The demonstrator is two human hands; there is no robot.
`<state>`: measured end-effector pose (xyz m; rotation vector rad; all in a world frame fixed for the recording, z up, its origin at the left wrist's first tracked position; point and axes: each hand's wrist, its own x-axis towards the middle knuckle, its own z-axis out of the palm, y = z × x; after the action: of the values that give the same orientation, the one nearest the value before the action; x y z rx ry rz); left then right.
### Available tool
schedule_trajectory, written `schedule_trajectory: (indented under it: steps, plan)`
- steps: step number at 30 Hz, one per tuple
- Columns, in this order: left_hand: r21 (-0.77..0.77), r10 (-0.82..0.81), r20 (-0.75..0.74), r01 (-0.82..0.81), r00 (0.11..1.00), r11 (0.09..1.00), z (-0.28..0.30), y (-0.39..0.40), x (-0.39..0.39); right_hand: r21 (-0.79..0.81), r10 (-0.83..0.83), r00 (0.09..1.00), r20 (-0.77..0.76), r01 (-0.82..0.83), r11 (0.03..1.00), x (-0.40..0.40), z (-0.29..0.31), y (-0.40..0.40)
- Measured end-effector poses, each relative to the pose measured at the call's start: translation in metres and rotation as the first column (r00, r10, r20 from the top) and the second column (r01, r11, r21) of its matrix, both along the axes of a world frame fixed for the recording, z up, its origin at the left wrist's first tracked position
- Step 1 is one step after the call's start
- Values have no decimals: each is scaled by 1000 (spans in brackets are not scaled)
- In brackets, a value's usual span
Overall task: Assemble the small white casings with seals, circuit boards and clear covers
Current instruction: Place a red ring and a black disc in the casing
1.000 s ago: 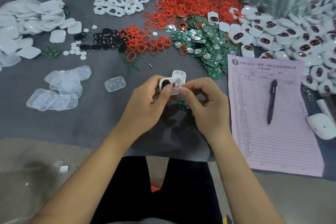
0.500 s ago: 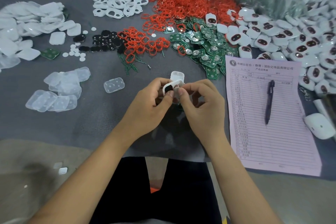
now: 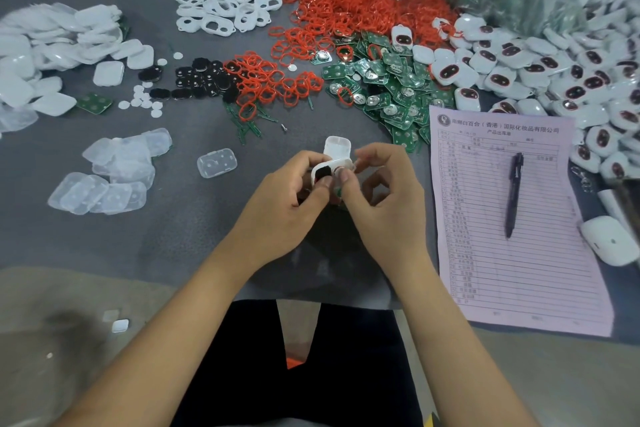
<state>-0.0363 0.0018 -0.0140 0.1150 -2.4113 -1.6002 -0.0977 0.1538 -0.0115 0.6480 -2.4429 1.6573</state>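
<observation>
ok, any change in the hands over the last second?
Little. Left hand holds the white casing as before; right hand has drawn its fingertips in onto the casing's right end. Another casing behind, pen and form are unmoved.

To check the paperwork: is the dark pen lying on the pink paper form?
Yes, the dark pen lies on the pink paper form, untouched.
</observation>
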Motion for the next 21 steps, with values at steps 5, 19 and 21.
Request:
schedule_trajectory:
  steps: [5,19,21]
  plan:
    - [-24,18,-16,-18,1000,1000,1,0,2,58,65,995,-71,-61,996,0,1,1]
    - [-78,22,-29,-24,999,997,1,1,3,64,50,999,8,-50,997,0,-1,1]
    - [-81,31,-50,-35,998,996,2,1,3,56,56,998,-35,-54,997,1,1,0]
